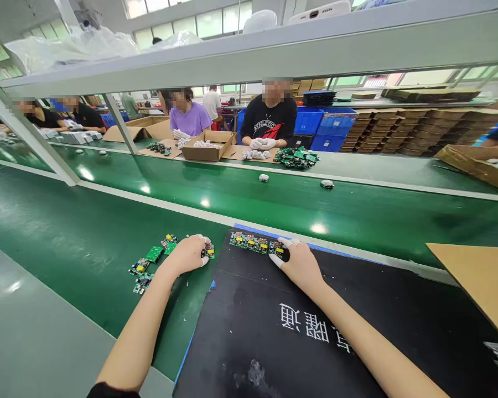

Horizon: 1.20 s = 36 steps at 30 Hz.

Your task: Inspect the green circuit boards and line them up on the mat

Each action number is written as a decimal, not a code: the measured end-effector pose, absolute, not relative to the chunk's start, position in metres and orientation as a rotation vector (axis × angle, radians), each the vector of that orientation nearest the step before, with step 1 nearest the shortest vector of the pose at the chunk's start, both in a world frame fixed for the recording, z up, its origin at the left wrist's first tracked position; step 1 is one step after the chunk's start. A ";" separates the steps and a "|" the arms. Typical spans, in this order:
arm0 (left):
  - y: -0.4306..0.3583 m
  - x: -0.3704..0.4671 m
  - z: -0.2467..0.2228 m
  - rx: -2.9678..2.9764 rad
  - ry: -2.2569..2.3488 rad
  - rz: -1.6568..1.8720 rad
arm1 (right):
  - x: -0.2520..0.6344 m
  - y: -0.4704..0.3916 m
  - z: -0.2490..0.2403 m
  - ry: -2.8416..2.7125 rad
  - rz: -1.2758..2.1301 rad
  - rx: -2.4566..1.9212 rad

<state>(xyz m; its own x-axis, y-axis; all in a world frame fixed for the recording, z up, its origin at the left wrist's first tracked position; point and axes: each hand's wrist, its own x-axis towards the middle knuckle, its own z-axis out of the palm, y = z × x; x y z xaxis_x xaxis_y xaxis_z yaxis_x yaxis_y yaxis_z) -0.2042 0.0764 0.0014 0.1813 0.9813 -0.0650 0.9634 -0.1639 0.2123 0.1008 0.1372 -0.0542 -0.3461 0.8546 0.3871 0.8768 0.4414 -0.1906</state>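
Your left hand (187, 254): thumb and fingertips, white-covered, pinching one circuit board (210, 251) by its sides, over the green counter (66, 221) just off the left edge of the black mat (240, 309).

Your right hand (297, 261): thumb and fingers, likewise white-covered, pinching a second board (278, 250) near the mat's far edge, at the right end of a row of boards (251, 243).

Row: set close together by the mat's far left corner, yellow parts facing up.

Loose boards (154, 254): a scattered group on the counter, left of your left hand; one at least plain green side up.

Mat: white characters on its surface, blue tape (307, 243) along the far edge.

Cardboard sheet (473, 276): above the mat's right side.

Beyond the counter's far edge: two white pieces (263, 178) on a green belt (224, 199); past them, a co-worker (269, 119) in a black shirt and white gloves, beside a heap of boards (296, 158).
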 end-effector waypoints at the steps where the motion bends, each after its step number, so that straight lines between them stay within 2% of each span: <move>1: 0.076 -0.204 0.001 2.255 1.884 0.122 | 0.099 0.136 -0.053 -2.267 -0.068 -1.471; 7: 0.074 -0.205 0.007 2.314 1.906 0.187 | 0.092 0.129 -0.039 -2.242 -0.036 -1.504; 10: 0.071 -0.199 0.015 2.340 1.909 0.294 | 0.085 0.111 -0.027 -2.161 0.103 -1.432; 12: 0.067 -0.186 0.020 2.364 1.864 0.357 | 0.075 0.093 -0.019 -2.115 0.393 -1.338; 16: 0.053 -0.148 0.016 2.647 1.495 0.554 | 0.052 0.059 -0.011 -1.862 1.258 -1.095; 19: 0.046 -0.130 0.008 2.882 1.230 0.730 | 0.048 0.052 -0.010 -1.650 1.503 -1.026; 21: 0.045 -0.130 0.007 2.901 1.238 0.720 | 0.058 0.057 -0.011 -1.581 1.476 -1.123; 23: 0.047 -0.138 0.011 2.812 1.434 0.550 | 0.076 0.065 -0.013 -1.570 1.385 -1.262; 27: 0.052 -0.167 0.016 2.267 2.157 -0.143 | 0.115 0.074 -0.014 -1.789 1.029 -1.551; 29: 0.055 -0.181 0.012 2.026 2.340 -0.325 | 0.128 0.075 -0.015 -1.952 0.813 -1.657; 36: 0.062 -0.204 0.001 1.978 2.306 -0.398 | 0.144 0.078 -0.028 -2.272 0.180 -1.571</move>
